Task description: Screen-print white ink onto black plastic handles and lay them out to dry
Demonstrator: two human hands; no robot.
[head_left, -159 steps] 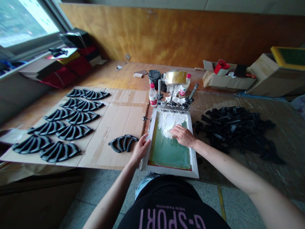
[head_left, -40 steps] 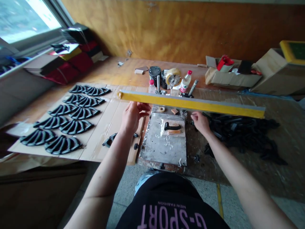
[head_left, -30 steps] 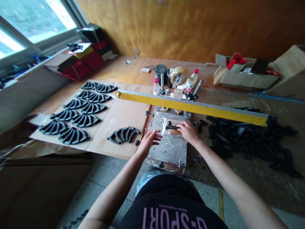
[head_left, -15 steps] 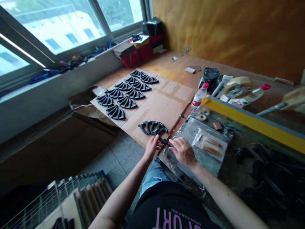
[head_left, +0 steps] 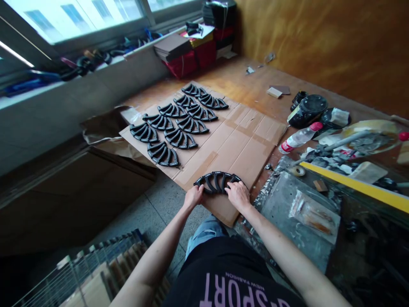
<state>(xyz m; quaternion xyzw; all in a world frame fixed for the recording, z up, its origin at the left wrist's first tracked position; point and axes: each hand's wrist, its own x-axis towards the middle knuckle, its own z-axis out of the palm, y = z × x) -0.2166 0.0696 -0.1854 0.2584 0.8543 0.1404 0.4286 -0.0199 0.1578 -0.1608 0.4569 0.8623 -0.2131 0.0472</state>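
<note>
A black, fan-shaped piece with curved ribs (head_left: 219, 181) lies at the near edge of a cardboard sheet (head_left: 223, 155). The fingers of my left hand (head_left: 193, 196) are closed on its left end. On its right side, my right hand (head_left: 238, 196) grips it with bent fingers, covering part of that end. Several similar black ribbed pieces (head_left: 163, 154) are set out in rows on the far left of the cardboard.
Right of the cardboard lie a red-capped bottle (head_left: 297, 138), a roll of tape (head_left: 297, 171), a grey board (head_left: 287, 204) with a plastic packet (head_left: 315, 216), and a yellow-edged bar (head_left: 358, 181). Red boxes (head_left: 182, 64) stand at the back. A wire rack (head_left: 79, 273) is lower left.
My hands were at a dark strip-like part just in front of the ribbed piece; now they grip the ribbed piece at both ends. The hands are farther apart, and the camera view has shifted.
</note>
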